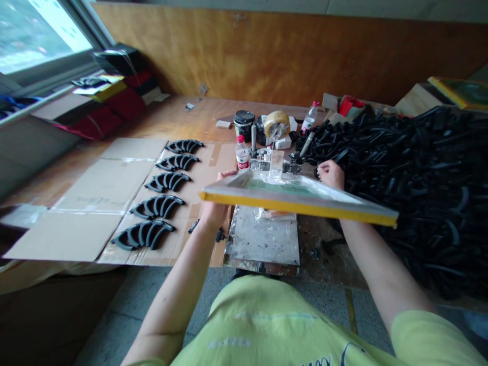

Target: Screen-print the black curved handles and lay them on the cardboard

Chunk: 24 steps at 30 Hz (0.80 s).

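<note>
Five curved black pieces (147,237), each fanned into ribs, lie in a column on flattened cardboard (87,236) at the left of the surface (213,133). Next, the left hand (226,175) is at the left end of a yellow-edged frame (299,205); the frame hides most of its fingers, so their opening and grip cannot be told. The frame slants above a metal plate (267,239), its near edge raised, with a clamp (276,163) at its far side. Handling it well would mean supporting that edge evenly, without twisting it against the clamp, and having both wrists free of its underside. Farther right, the right hand (331,174) has its fingers curled inward beside a heap of black parts (415,183); whether they hold one cannot be told.
</note>
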Each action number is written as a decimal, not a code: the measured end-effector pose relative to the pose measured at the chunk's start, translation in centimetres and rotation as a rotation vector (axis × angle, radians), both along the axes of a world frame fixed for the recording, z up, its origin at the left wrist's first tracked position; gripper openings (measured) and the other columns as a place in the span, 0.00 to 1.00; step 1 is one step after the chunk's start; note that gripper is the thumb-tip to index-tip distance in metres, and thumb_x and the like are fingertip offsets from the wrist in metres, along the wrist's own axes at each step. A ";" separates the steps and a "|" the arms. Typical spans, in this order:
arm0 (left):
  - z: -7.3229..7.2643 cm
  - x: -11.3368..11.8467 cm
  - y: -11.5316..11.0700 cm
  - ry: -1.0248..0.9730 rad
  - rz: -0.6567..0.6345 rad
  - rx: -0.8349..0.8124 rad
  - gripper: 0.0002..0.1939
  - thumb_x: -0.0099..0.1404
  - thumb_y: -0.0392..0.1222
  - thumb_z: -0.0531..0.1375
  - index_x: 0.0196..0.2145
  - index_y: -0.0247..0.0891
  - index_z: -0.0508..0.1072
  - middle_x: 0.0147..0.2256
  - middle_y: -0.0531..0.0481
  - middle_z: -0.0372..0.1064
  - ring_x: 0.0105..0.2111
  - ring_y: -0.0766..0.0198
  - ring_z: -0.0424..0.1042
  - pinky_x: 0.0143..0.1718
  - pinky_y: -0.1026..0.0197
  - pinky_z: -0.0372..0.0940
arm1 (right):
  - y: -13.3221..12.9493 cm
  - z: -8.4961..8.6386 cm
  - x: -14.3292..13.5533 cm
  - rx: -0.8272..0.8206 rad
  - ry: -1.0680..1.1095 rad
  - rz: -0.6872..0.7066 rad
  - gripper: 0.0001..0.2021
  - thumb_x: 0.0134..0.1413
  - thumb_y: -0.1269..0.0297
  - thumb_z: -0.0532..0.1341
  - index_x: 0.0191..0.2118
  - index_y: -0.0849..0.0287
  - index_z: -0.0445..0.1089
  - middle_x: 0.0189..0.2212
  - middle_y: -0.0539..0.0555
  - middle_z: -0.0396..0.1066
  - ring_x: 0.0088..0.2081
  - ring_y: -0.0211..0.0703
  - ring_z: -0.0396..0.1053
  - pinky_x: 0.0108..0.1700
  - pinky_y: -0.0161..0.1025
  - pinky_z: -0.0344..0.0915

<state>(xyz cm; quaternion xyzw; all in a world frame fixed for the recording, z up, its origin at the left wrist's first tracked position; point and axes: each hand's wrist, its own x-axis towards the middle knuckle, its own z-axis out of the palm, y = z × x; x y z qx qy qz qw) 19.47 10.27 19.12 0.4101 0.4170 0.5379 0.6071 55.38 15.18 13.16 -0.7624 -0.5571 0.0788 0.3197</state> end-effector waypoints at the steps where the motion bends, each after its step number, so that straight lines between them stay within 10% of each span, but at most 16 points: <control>1: 0.6 0.6 0.5 -0.030 -0.004 0.016 0.28 0.63 0.64 0.53 0.46 0.38 0.72 0.42 0.46 0.74 0.40 0.61 0.74 0.36 0.62 0.69 | -1.0 -1.2 -0.1 -0.059 0.020 0.009 0.09 0.57 0.65 0.58 0.40 0.62 0.72 0.32 0.55 0.74 0.35 0.45 0.71 0.42 0.41 0.66; 6: -1.5 3.1 -0.6 -0.094 0.036 -0.157 0.29 0.65 0.64 0.51 0.51 0.37 0.67 0.41 0.43 0.74 0.36 0.62 0.75 0.31 0.64 0.69 | -6.2 -6.0 -5.8 -0.200 -0.085 0.470 0.15 0.48 0.68 0.67 0.44 0.56 0.72 0.39 0.53 0.73 0.43 0.46 0.69 0.48 0.43 0.64; 11: -8.1 4.9 -6.8 -0.082 -0.310 -0.634 0.30 0.62 0.61 0.57 0.53 0.36 0.66 0.46 0.37 0.74 0.36 0.57 0.77 0.30 0.60 0.71 | -10.5 -4.9 -13.0 -0.073 -0.173 0.522 0.05 0.58 0.65 0.62 0.40 0.56 0.73 0.37 0.56 0.70 0.45 0.47 0.66 0.50 0.43 0.62; 15: -11.4 2.4 -9.3 -0.084 -0.177 -0.685 0.21 0.67 0.56 0.54 0.43 0.35 0.72 0.40 0.41 0.76 0.34 0.59 0.77 0.27 0.63 0.70 | -13.2 -4.7 -13.8 -0.047 -0.153 0.838 0.08 0.60 0.65 0.61 0.44 0.51 0.74 0.37 0.52 0.72 0.44 0.44 0.68 0.48 0.39 0.63; 21: -16.6 -10.2 -9.5 0.290 0.354 -0.816 0.23 0.70 0.53 0.43 0.33 0.36 0.70 0.25 0.46 0.74 0.25 0.62 0.75 0.23 0.63 0.67 | -13.8 -8.2 -0.2 -0.461 -0.360 0.098 0.13 0.59 0.72 0.56 0.47 0.59 0.71 0.41 0.63 0.73 0.42 0.51 0.71 0.43 0.43 0.66; 24: -18.8 -14.3 -9.6 0.474 0.331 -0.929 0.23 0.68 0.55 0.44 0.30 0.36 0.69 0.22 0.44 0.73 0.23 0.59 0.73 0.22 0.62 0.66 | -13.9 -10.0 4.2 -0.667 -0.452 -0.018 0.19 0.57 0.77 0.53 0.52 0.61 0.68 0.43 0.69 0.72 0.44 0.56 0.72 0.41 0.47 0.67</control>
